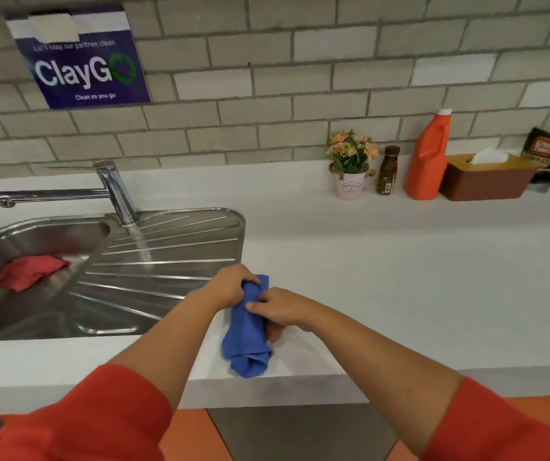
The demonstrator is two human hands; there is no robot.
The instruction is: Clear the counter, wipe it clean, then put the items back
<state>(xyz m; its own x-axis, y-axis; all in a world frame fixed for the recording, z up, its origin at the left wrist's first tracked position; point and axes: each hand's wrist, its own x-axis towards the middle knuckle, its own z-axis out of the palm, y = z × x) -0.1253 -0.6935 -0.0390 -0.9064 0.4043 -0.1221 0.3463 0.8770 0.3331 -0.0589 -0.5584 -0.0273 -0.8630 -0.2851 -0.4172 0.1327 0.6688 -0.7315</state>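
Gripping the blue cloth [248, 341] with both hands. With the left hand [230, 287], closed around the far end of the rolled cloth, fingers curled over it. With the right hand [283, 309], pinching the middle of the roll from the right side, thumb on top, other fingers tucked under. Resting with the near end on the white counter [400, 261], close to the front edge and just right of the steel drainboard [167, 261].

To the left, in the sink basin [17, 237], a red cloth [29, 276], under the spout of the tap [117, 194]. Far to the right, in a row along the tiled wall and well apart from the hands: a pink flower pot [350, 186], a small brown bottle [387, 174], an orange bottle [428, 158] with a white cap, a brown tissue box [486, 181], and a dark packet [546, 146] behind it. On the wall above the sink, a blue sign [80, 58] reading "ClayGo"
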